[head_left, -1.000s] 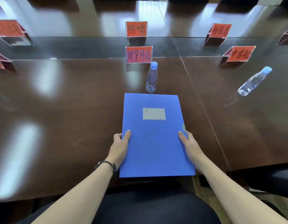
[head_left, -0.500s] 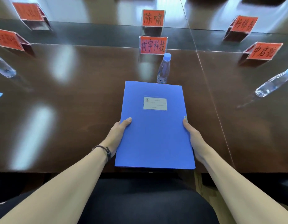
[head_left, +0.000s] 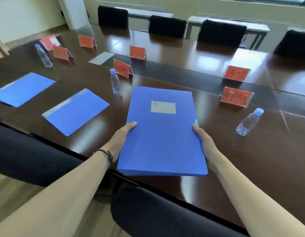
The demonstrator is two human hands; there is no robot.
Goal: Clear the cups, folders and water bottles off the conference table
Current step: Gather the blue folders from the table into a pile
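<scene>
A blue folder point(head_left: 162, 134) with a white label is lifted above the dark conference table point(head_left: 251, 159). My left hand point(head_left: 121, 139) grips its left edge and my right hand point(head_left: 203, 141) grips its right edge, thumbs on top. Two more blue folders point(head_left: 74, 111) point(head_left: 23, 88) lie flat on the table to the left. A water bottle point(head_left: 115, 82) stands just beyond the held folder, another bottle point(head_left: 249, 122) stands to the right, and a third bottle point(head_left: 43, 56) is at the far left.
Several red name cards point(head_left: 236, 99) stand along the table's middle. Black chairs point(head_left: 167, 26) line the far side; two black chair backs point(head_left: 28, 151) sit at the near edge. A grey sheet point(head_left: 102, 58) lies near the centre strip.
The folder has risen off the table in both hands. My view has swung left and up, bringing two more folders, another bottle and the far chairs into sight.
</scene>
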